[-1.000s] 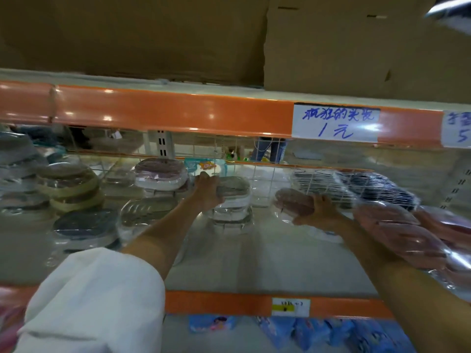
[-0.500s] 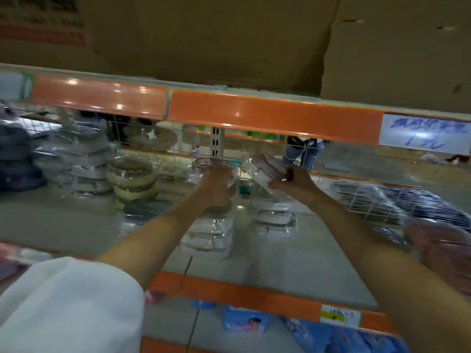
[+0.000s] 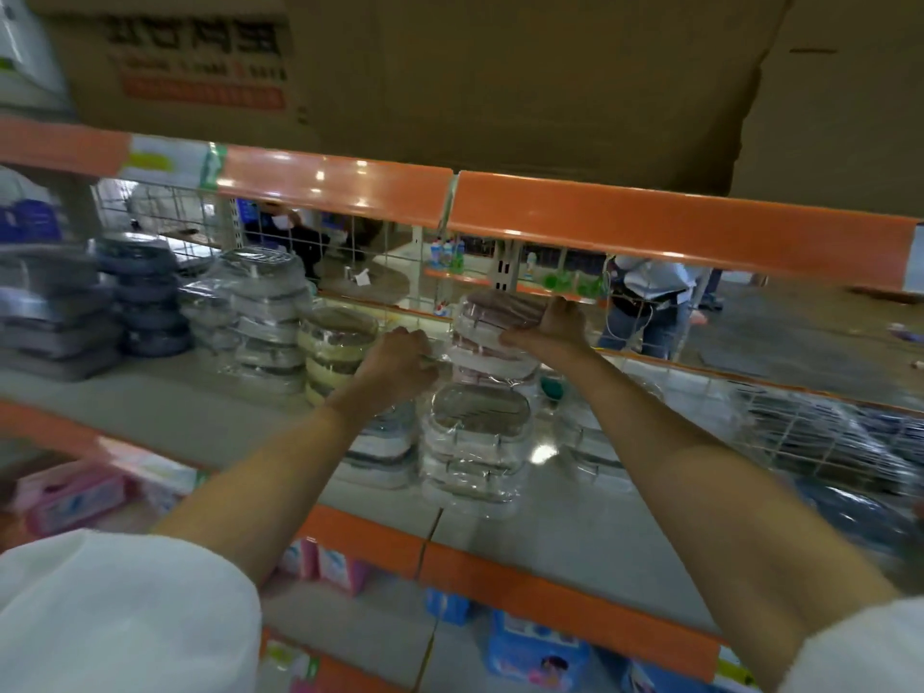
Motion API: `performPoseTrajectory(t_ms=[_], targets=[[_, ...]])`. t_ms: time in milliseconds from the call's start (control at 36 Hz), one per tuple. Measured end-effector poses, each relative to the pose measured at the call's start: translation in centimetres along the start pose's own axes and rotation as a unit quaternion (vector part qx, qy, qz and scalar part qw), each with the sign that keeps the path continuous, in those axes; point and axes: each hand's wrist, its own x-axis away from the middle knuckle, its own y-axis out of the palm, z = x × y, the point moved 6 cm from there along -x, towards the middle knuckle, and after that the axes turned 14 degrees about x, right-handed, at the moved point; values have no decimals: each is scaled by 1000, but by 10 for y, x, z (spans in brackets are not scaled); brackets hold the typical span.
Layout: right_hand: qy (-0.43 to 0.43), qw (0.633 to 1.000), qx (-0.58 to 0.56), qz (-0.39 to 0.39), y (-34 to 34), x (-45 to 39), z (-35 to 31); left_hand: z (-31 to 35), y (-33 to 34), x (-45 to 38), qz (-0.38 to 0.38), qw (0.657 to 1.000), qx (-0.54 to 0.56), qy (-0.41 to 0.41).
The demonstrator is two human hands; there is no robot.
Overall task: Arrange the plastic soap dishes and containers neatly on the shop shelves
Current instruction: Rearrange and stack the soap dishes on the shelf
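Print on the cardboard carton (image 3: 200, 47) above the hands is too blurred to read, like the pale label (image 3: 165, 160) on the orange shelf rail (image 3: 650, 217). The right hand (image 3: 560, 325) grips a plastic-wrapped brown-and-white soap dish (image 3: 495, 312) topping the stack (image 3: 492, 357) beneath it; the left hand (image 3: 395, 365), just left, curls over wrapped dishes, grip unclear; a clear-wrapped stack (image 3: 475, 442) stands nearer, below both hands.

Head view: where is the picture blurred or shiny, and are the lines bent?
Head view: wide-angle lens bows the orange shelf edge; ceiling-light glare spots on it and on the shelf board; motion blur at left and right borders; the wrapped soap dishes in the centre stay fairly sharp.
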Motion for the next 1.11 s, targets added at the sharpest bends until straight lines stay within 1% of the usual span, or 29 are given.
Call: performPoseTrajectory(t_ms=[139, 278, 361, 472, 528, 611, 639, 694, 778, 806, 917, 1000, 1111], targets=[[-20, 1000, -17, -12, 6, 0, -4, 6, 10, -1, 9, 1000, 12, 27], [-70, 997, -4, -27, -2, 5, -6, 27, 18, 0, 3, 999, 14, 49], [-73, 997, -15, -23, -8, 6, 1, 43, 22, 1, -5, 998, 10, 61], [-48, 997, -67, 3, -17, 12, 23, 73, 25, 4, 22, 995, 21, 96], [-39, 997, -74, -1, -22, 17, 39, 90, 31, 6, 17, 993, 37, 110], [-61, 998, -34, -4, -28, 17, 71, 112, 45, 9, -6, 991, 63, 116], [-67, 997, -37, -8, -26, 11, 87, 120, 49, 10, -10, 990, 65, 123], [-81, 997, 6, -19, -20, 1, 122, 134, 61, 11, -21, 990, 46, 135], [-78, 995, 58, -18, -46, 38, 132, 158, 79, 16, -42, 988, 20, 149], [-65, 995, 73, -27, -55, 52, 136, 167, 83, 19, -46, 988, 15, 149], [-52, 987, 151, -31, -71, 74, 177, 195, 111, 24, -77, 986, 4, 150], [-54, 982, 176, -31, -82, 86, 209, 216, 133, 31, -105, 980, 5, 166], [-39, 978, 200, -42, -108, 106, 249, 245, 160, 39, -112, 976, 21, 186]])
